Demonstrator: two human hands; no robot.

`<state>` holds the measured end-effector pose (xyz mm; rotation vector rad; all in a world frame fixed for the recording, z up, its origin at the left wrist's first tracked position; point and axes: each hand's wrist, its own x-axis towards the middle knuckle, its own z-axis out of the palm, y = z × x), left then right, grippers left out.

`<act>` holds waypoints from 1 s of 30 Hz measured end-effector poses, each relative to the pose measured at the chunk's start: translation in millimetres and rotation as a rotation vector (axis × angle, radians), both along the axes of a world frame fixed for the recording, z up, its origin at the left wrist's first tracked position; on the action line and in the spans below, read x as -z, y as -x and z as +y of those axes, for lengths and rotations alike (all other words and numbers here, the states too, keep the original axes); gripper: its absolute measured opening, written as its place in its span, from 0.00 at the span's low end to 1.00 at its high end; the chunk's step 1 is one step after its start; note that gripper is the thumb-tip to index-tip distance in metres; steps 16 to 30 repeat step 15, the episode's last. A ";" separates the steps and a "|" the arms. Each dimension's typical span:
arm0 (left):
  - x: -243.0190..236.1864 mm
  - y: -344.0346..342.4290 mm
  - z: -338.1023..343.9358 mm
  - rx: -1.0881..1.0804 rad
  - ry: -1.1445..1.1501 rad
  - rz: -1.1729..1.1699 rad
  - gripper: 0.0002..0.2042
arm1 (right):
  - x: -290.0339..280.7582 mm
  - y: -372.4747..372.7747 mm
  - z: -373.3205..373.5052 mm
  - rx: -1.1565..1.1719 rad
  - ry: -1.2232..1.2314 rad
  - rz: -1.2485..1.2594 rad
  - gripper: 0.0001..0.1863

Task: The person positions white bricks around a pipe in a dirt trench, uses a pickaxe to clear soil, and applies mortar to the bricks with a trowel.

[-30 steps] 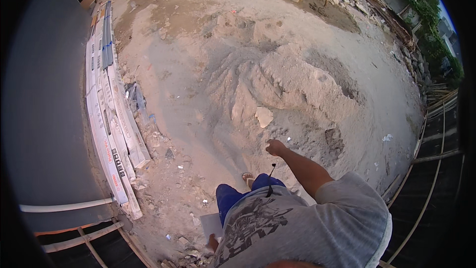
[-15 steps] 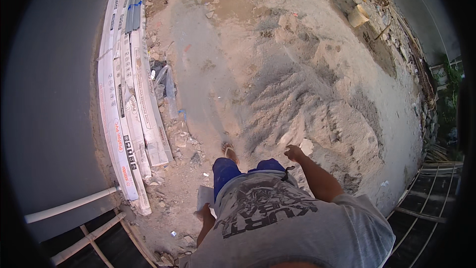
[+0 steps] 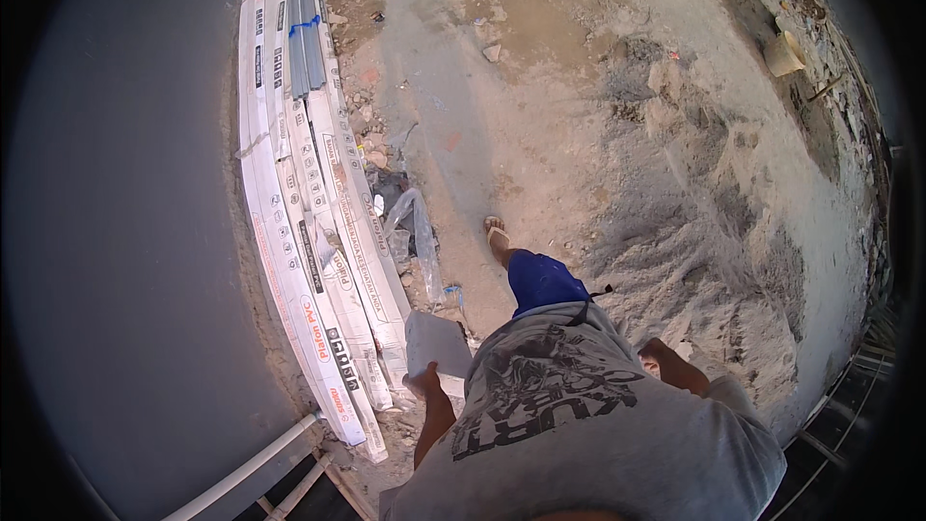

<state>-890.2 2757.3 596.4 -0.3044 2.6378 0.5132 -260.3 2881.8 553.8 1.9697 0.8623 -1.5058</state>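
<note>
A flat-faced grey block [image 3: 436, 340] is in the grip of my left hand [image 3: 422, 382], low at my left side beside the long cartons. The block's far faces are hidden. My right hand [image 3: 660, 354] hangs by my right side over the sand, its fingers curled. A pale bit shows at those fingers, too small to name. One sandalled foot [image 3: 496, 234] is forward on the bare ground, below a blue trouser leg.
Long white cartons [image 3: 323, 260] lie along the grey wall [image 3: 125, 193] at left, with grey metal profiles [image 3: 306, 48] on them. Clear plastic wrapping [image 3: 422, 236] lies beside them. A sand heap [image 3: 675, 251] spreads at right. Farther off stands a pale bucket [image 3: 783, 56].
I have stepped forward, and the cartons and sand heap now sit differently in view. The block has come up more into sight in my left hand. My right arm has swung back toward my body.
</note>
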 end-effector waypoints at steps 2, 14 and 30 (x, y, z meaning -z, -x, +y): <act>-13.1 25.0 72.6 0.029 0.013 0.029 0.49 | 4.9 94.8 151.6 -0.163 -0.161 -0.067 0.12; -45.4 262.6 457.3 -0.131 0.052 -0.099 0.47 | -300.4 694.2 833.4 -0.520 -1.231 0.775 0.25; -42.3 299.1 498.5 -0.116 0.041 -0.089 0.47 | -304.9 720.8 870.6 -0.507 -1.250 0.772 0.25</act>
